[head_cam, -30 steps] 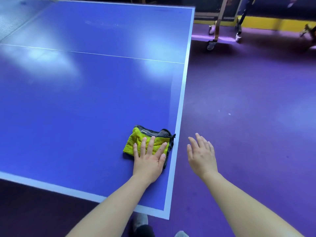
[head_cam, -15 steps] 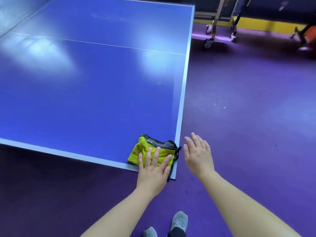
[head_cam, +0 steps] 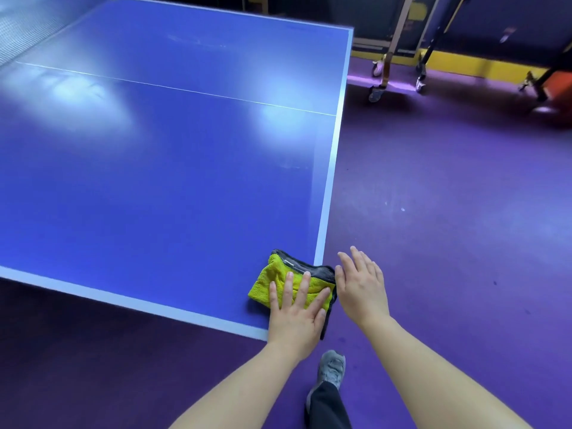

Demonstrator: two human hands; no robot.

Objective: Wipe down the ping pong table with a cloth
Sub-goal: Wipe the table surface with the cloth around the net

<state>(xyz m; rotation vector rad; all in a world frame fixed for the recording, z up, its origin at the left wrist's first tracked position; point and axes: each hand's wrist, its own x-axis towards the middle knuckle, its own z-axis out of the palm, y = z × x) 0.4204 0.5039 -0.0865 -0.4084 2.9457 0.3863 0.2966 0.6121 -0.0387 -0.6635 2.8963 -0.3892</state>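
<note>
Down at the near right corner of the ping pong table (head_cam: 154, 181), right where the white end line meets the white side line, is where the cloth (head_cam: 280, 269) sits. It's a folded yellow one with a dark trim. The trimmed edge faces away from the person, up the table, and its right side hangs a bit over the side edge. The long axis looks like it runs roughly across the table along the end line, but the near half is covered, so don't quote me.

The left hand (head_cam: 295, 320) lies flat on the cloth, fingers straight and spread, pressing rather than gripping. The right hand (head_cam: 360, 289) is off the table just beside the cloth, flat and holding nothing. Can't tell if it touches the trim.

My read: this is the corner end of a wiping pass. The next move calls for steady palm pressure and steering the cloth back onto the blue so it doesn't drop off.
</note>
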